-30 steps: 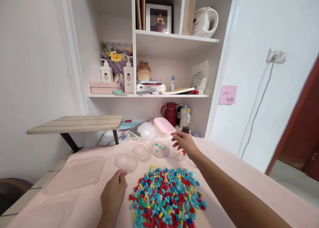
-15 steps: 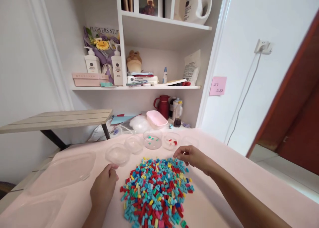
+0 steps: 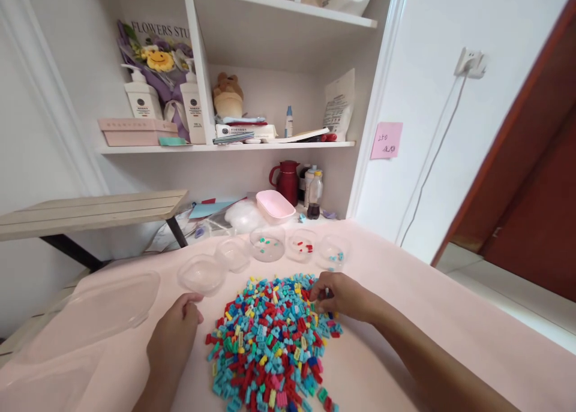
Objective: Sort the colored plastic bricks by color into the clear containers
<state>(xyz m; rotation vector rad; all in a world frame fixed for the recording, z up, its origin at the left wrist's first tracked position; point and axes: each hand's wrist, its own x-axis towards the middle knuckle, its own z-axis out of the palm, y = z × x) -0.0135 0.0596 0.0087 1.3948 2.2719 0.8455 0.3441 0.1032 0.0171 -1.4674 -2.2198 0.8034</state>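
Note:
A heap of small coloured bricks (image 3: 270, 334) in blue, red, yellow, green and pink lies on the pink table (image 3: 405, 316). My right hand (image 3: 339, 296) rests on the heap's far right edge, fingers curled down in a pinch among the bricks. My left hand (image 3: 173, 334) lies loosely closed on the table left of the heap, just short of an empty clear bowl (image 3: 201, 274). Behind the heap stand more clear bowls: an empty one (image 3: 232, 253), one with green bricks (image 3: 267, 244), one with red bricks (image 3: 302, 245) and one with blue bricks (image 3: 333, 253).
A large clear lid (image 3: 90, 310) lies at the left of the table. Beyond the bowls are a pink tub (image 3: 274, 205), a red jug (image 3: 288, 181) and bottles under a white shelf unit (image 3: 225, 147). A wooden bench (image 3: 90, 207) stands at left.
My right hand has drawn back from the bowls and come down onto the heap's right edge. The view has tilted down and shifted. My left hand stays by the empty bowl.

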